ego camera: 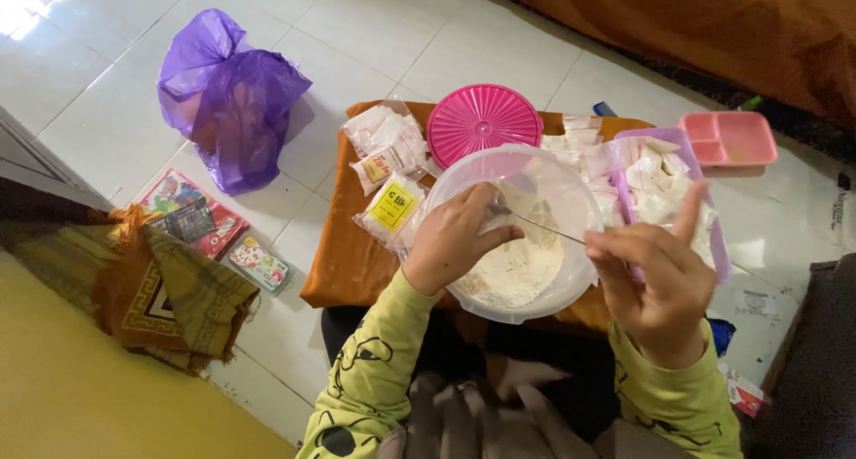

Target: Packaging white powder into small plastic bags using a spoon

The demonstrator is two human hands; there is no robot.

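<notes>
Reaching into the clear plastic bowl (pixel 535 178) at frame centre, the left hand (pixel 456 236) pinched a thin spoon (pixel 544 225) whose long axis ran rightward over the white powder (pixel 513 276) to the right hand (pixel 655 276), its grip loosely closed on the far end.

Tub of flour (pixel 526 245) at the near edge of the low table (pixel 343 254), ribbed lid (pixel 483 122) behind it at the far edge, sachet packs (pixel 385 169) left of it, tray of folded sachets (pixel 664 178) right, divided dish (pixel 728 139) on the floor off the table's far right corner, knotted bag (pixel 227 98) on the floor well to the left
</notes>
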